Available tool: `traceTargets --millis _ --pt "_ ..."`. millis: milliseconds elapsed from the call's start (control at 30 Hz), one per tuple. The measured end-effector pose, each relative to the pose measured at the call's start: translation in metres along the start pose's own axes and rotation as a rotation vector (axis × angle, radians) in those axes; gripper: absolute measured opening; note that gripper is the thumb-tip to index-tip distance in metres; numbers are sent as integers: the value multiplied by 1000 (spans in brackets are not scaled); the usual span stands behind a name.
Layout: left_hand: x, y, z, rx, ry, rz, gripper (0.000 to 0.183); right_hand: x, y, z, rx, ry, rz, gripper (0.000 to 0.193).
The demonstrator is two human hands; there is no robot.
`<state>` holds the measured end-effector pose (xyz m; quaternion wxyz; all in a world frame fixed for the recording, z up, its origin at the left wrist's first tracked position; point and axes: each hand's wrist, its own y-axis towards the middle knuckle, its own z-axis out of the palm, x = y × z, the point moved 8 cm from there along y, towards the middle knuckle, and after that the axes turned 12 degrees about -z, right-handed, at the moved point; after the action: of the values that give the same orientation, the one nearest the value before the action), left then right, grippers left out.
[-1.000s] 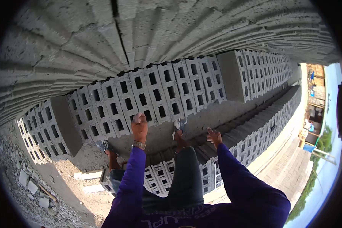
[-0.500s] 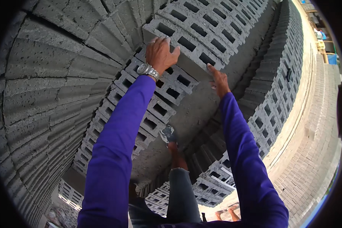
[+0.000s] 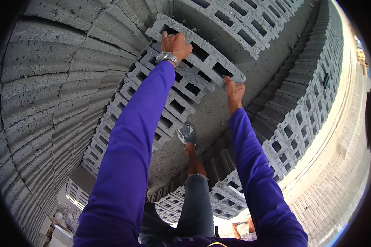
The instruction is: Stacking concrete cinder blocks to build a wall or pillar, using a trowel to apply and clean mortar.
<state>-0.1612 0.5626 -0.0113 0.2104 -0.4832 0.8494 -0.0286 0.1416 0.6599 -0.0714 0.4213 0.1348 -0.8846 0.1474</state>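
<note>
Left hand (image 3: 175, 45) and right hand (image 3: 234, 93), apart, are each clamped at a cavity of one hollow block (image 3: 211, 61), which lies across the view beyond the near block row (image 3: 185, 83), its left end close to the block wall (image 3: 41, 86). Judged risk: a thumb slipping off the rough rim could drop the right end toward the foot (image 3: 187, 133); snagging the wall could chip the left.
</note>
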Motion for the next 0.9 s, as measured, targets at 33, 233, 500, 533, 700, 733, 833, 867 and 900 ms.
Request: traceTargets --millis 33,233,500,533,700,733,833,867,900 --pt "28 -30 -6 -183 -45 -1 28 9 -26 -6 -19 -61 69 51" --pt "136 -265 -52 -122 -178 -303 37 88 -199 -78 75 -151 62 36" --pt "345 -554 -29 -24 -356 -1027 43 154 -377 40 717 -652 -334 46" --pt "372 -592 -32 -87 -366 -1144 43 156 -405 69 800 -717 -446 47" --pt "473 -739 -25 -382 -402 -1634 47 196 -551 228 1224 -760 -802 47" --pt "493 -768 -16 -484 -387 -1715 50 210 -592 260 1312 -750 -908 46" --pt "542 -815 9 -478 -620 -2045 51 249 -698 341 1484 -806 -1167 44" --pt "558 -824 16 -458 -683 -2109 51 256 -728 367 1516 -832 -1243 43" --pt "570 -829 20 -515 -766 -2157 52 261 -755 391 1545 -859 -1317 43"
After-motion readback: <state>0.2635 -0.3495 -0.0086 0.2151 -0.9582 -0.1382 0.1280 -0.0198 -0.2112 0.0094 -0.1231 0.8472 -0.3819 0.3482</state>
